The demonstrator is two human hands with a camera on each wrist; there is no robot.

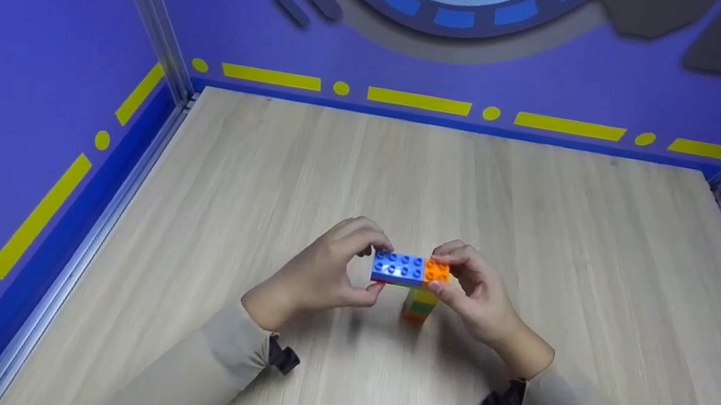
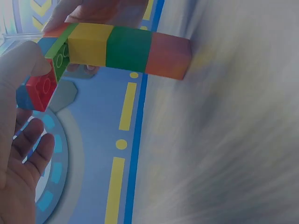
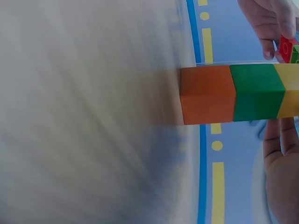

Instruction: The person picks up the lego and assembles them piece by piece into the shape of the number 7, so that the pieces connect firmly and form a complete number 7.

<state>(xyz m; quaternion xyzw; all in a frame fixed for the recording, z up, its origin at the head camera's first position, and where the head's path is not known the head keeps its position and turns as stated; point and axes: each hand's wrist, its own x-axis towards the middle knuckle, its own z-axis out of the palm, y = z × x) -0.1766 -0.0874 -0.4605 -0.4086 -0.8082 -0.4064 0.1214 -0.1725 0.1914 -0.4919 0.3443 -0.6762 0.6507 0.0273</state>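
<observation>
A toy building-brick structure is between the two hands. On its top lie a studded blue brick [image 1: 397,269] and a smaller orange brick [image 1: 438,269]. Beneath them, the left wrist view shows a red brick [image 2: 41,91] and a light green brick [image 2: 60,56]. A column of yellow [image 2: 88,44], green [image 2: 128,49] and orange [image 2: 168,56] bricks runs down from there. My left hand [image 1: 315,267] pinches the structure's left end, thumb at the red brick, its other fingers spread. My right hand [image 1: 485,300] pinches the top orange brick between thumb and fingers.
The wood-grain table [image 1: 309,166] spreads around the hands. Blue panels with yellow marks stand along its back [image 1: 422,76] and left side [image 1: 10,107]. Dark bands [image 1: 284,357] are at both wrists.
</observation>
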